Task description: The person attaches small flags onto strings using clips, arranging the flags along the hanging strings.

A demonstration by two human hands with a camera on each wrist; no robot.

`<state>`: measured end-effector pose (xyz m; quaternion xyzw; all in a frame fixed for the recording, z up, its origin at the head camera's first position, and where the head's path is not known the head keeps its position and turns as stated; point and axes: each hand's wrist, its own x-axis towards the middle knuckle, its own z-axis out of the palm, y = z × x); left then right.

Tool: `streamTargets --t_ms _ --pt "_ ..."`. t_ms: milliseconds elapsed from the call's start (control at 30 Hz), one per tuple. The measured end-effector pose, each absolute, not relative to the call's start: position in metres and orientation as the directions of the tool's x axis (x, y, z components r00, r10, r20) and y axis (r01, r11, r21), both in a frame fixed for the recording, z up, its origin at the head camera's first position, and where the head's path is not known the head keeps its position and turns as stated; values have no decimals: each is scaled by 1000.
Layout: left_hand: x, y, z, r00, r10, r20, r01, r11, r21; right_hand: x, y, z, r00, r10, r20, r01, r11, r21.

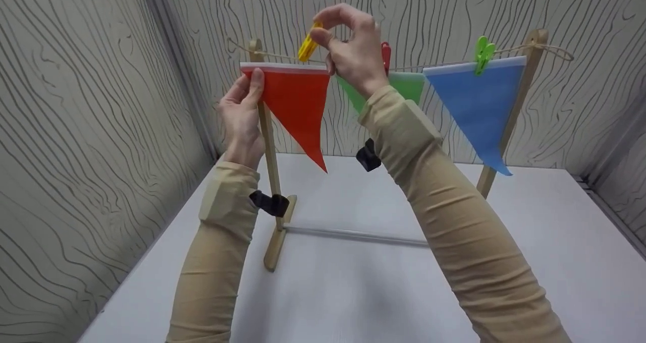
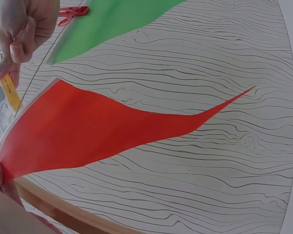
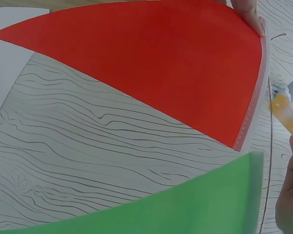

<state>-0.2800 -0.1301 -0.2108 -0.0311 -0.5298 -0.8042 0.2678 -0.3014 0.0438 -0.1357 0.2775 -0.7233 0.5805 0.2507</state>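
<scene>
My left hand (image 1: 242, 111) pinches the upper left corner of a red pennant (image 1: 300, 98), thumb in front, beside the left wooden post (image 1: 271, 166). The pennant's white top edge lies close to the string (image 1: 282, 56), and its tip hangs down. Above the pennant's right half, my right hand (image 1: 356, 48) pinches a yellow clothespin (image 1: 307, 45) between thumb and fingers, its jaw end pointing down at the string. In the right wrist view the yellow clothespin (image 3: 285, 114) shows beside the string, with the red pennant (image 3: 176, 63) to its left.
A green pennant (image 1: 411, 86) hangs behind my right wrist by a red clothespin (image 1: 386, 55). Farther right, a blue pennant (image 1: 477, 101) hangs by a green clothespin (image 1: 483, 55) near the right post (image 1: 520, 91). A clear rod (image 1: 353, 234) crosses low over the white table (image 1: 323, 292).
</scene>
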Motion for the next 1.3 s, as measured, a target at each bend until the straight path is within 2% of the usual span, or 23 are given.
streamTargets --t_ms 900,1300 --pt "-282 -129 -212 -885 -375 277 411 -346 844 -300 38 -139 -757 -129 640 -646 286 -707" --pt "-283 -127 -212 -868 -393 305 438 -314 842 -299 37 -138 -759 -154 633 -642 339 -688"
